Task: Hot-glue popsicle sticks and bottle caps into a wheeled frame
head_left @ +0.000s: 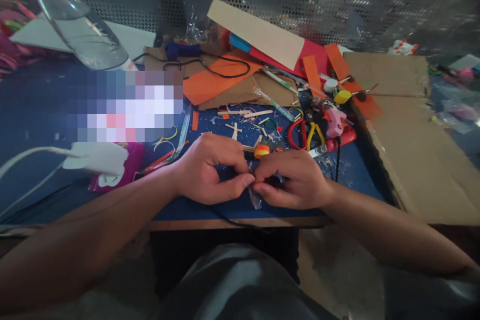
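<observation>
Over the front of the blue table, my left hand [213, 170] and my right hand [290, 180] meet, each pinching with thumb and forefinger. Between the fingertips is a small crumpled piece of clear plastic [256, 200], hanging below them. Its upper part is covered by my fingers. Just beyond my right hand lies a small orange-and-yellow cap-like piece [261, 151], beside several wooden craft sticks [235, 131]. Behind my right hand are red-handled scissors [297, 135], yellow-handled pliers [315, 136] and a pink glue gun [335, 119].
A large water bottle [84, 35] stands at the back left. A white charger [95, 160] with cables sits on a magenta box [135, 160]. Orange paper [217, 77] and coloured sheets lie at the back. Cardboard [420, 150] covers the right side. A pixelated patch hides part of the left.
</observation>
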`<move>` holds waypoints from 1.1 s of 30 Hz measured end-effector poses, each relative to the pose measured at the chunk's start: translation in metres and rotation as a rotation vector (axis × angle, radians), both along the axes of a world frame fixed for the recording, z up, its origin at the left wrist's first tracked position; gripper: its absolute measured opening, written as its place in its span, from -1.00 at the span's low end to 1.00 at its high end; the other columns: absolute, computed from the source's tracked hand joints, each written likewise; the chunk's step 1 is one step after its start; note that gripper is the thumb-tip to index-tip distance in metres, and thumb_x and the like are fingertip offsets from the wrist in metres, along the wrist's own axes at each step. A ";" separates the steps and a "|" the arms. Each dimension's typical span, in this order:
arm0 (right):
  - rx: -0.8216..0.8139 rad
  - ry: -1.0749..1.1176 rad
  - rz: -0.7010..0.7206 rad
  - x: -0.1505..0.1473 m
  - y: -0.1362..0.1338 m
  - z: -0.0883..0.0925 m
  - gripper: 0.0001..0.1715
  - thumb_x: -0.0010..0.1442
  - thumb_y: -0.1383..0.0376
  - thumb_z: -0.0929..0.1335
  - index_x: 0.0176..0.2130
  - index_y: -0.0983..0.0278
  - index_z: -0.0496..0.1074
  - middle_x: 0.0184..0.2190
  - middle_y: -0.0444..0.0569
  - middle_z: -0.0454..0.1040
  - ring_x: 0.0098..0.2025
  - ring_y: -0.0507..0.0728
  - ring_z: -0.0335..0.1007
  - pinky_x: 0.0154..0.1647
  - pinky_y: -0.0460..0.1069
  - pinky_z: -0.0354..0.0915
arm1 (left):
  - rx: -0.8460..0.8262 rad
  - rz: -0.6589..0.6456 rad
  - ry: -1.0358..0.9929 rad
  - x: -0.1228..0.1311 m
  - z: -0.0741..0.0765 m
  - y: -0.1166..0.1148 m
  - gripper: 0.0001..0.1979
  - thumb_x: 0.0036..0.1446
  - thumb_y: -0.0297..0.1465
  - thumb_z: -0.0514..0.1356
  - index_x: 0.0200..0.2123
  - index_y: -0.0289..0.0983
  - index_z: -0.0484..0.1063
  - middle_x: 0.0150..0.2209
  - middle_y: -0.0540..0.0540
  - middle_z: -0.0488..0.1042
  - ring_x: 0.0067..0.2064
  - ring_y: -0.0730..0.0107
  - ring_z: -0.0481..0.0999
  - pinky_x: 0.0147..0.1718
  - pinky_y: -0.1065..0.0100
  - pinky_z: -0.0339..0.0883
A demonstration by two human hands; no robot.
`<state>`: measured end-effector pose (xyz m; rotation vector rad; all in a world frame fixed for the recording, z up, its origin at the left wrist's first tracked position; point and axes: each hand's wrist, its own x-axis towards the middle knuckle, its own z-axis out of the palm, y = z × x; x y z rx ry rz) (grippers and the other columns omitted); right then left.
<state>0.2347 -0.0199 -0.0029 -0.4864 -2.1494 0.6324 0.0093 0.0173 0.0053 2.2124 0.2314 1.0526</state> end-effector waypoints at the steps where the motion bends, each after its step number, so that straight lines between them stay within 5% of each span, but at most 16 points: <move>1: 0.003 0.001 -0.010 0.000 0.000 0.000 -0.80 0.46 0.28 0.43 -0.28 0.24 0.48 -0.47 -0.12 0.61 -0.48 -0.03 0.46 -0.41 -0.14 0.35 | -0.019 0.003 0.002 0.000 0.001 0.000 -0.82 0.24 -0.51 0.32 -0.43 -0.25 0.48 -0.52 0.00 0.57 -0.51 0.47 0.49 -0.43 0.42 0.35; 13: -0.007 0.051 -0.084 0.004 0.000 0.004 -0.86 0.34 0.34 0.41 -0.29 0.18 0.40 -0.49 -0.14 0.51 -0.51 -0.01 0.39 -0.49 -0.13 0.30 | -0.047 0.020 0.037 -0.002 0.003 -0.001 -0.75 0.18 -0.52 0.30 -0.51 -0.22 0.35 -0.59 0.07 0.40 -0.54 0.52 0.32 -0.49 0.41 0.24; 17: -0.025 0.048 -0.081 0.004 -0.001 0.003 -0.87 0.35 0.33 0.42 -0.28 0.18 0.41 -0.49 -0.12 0.55 -0.52 0.00 0.42 -0.49 -0.12 0.33 | 0.069 0.014 -0.009 -0.001 0.000 0.002 -0.74 0.29 -0.32 0.39 -0.37 -0.21 0.39 -0.50 0.02 0.50 -0.46 0.45 0.41 -0.41 0.36 0.33; 23: -0.058 0.095 -0.071 0.002 -0.003 0.002 -0.87 0.40 0.29 0.46 -0.24 0.22 0.48 -0.44 -0.10 0.66 -0.46 -0.01 0.59 -0.41 -0.18 0.42 | 0.243 0.118 -0.064 0.002 -0.005 0.004 -0.28 0.03 0.09 0.56 0.01 -0.24 0.41 -0.23 -0.12 0.58 -0.28 0.33 0.56 -0.28 0.31 0.50; 33: -0.060 0.143 -0.078 0.003 -0.005 0.003 -0.86 0.47 0.23 0.43 -0.19 0.21 0.50 -0.41 -0.06 0.66 -0.44 0.03 0.60 -0.43 -0.10 0.45 | 0.378 0.206 -0.029 -0.001 -0.002 0.003 -0.28 0.13 0.02 0.53 0.18 -0.26 0.46 -0.03 -0.24 0.64 -0.03 0.12 0.66 -0.04 0.14 0.59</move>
